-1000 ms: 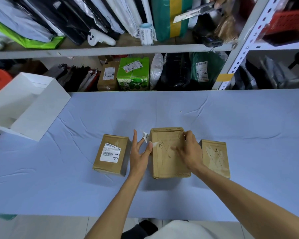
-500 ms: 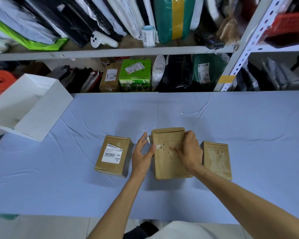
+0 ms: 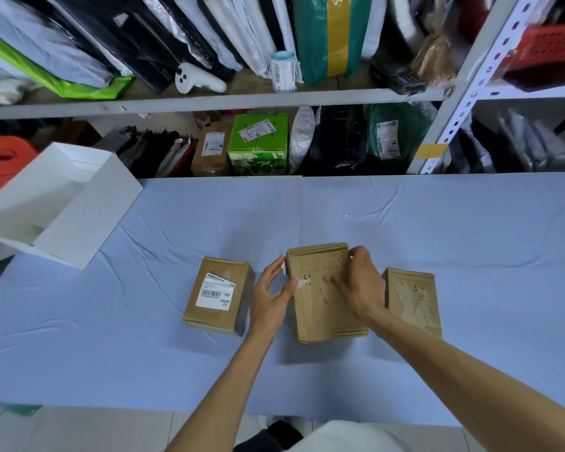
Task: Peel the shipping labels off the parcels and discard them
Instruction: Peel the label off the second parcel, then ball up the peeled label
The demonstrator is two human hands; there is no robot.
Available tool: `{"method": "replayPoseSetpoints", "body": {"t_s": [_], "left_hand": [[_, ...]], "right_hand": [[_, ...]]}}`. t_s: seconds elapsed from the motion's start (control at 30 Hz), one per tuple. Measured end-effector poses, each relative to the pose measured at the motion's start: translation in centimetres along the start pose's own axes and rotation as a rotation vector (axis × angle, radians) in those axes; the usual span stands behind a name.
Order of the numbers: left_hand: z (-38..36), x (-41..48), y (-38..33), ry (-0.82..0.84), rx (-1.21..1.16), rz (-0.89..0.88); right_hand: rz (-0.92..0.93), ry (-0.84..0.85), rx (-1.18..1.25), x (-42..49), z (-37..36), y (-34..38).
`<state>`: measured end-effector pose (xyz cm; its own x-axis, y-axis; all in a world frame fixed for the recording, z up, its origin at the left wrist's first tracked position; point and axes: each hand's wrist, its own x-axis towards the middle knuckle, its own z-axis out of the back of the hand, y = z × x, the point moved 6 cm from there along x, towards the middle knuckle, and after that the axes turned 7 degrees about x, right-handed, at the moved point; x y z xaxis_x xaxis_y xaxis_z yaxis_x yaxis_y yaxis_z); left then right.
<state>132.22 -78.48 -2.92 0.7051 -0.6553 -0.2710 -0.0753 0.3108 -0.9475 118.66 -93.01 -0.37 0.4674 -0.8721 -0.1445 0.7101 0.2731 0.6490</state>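
Note:
Three brown cardboard parcels lie in a row on the blue tablecloth. The left parcel (image 3: 218,296) carries a white shipping label (image 3: 216,290) with a barcode. The middle parcel (image 3: 327,318) has a bare top with torn paper traces. My left hand (image 3: 271,296) is at its left edge, thumb and fingers pinching a small white label scrap (image 3: 302,282); another white sliver shows by my fingertips. My right hand (image 3: 361,285) presses flat on the middle parcel's top. The right parcel (image 3: 413,300) shows only pale label residue.
A white open box (image 3: 59,203) sits tilted at the table's left back. Behind the table, metal shelves (image 3: 209,99) hold bagged parcels, a green carton (image 3: 258,145), a label roll (image 3: 283,71) and a white controller (image 3: 196,79). A tiny white scrap (image 3: 347,215) lies on the cloth.
The label piece sticking up in my left fingers has come down to a small scrap at the middle parcel's left edge. My right hand stays on the parcel.

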Motion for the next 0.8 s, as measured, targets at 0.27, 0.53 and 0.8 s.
{"method": "replayPoseSetpoints", "body": {"t_s": [0.27,0.53,0.8], "left_hand": [[-0.1,0.4,0.4,-0.004,0.022,0.006],[1.6,1.8,-1.7,-0.132,0.101,-0.004],[1.0,2.6,-4.0,-0.140,0.038,-0.060]], "right_hand": [[0.016,0.001,-0.026,-0.1,-0.2,-0.4],[-0.005,0.121,-0.136,0.5,-0.3,-1.3],[0.190,0.146,0.001,1.3,1.0,2.7]]}}
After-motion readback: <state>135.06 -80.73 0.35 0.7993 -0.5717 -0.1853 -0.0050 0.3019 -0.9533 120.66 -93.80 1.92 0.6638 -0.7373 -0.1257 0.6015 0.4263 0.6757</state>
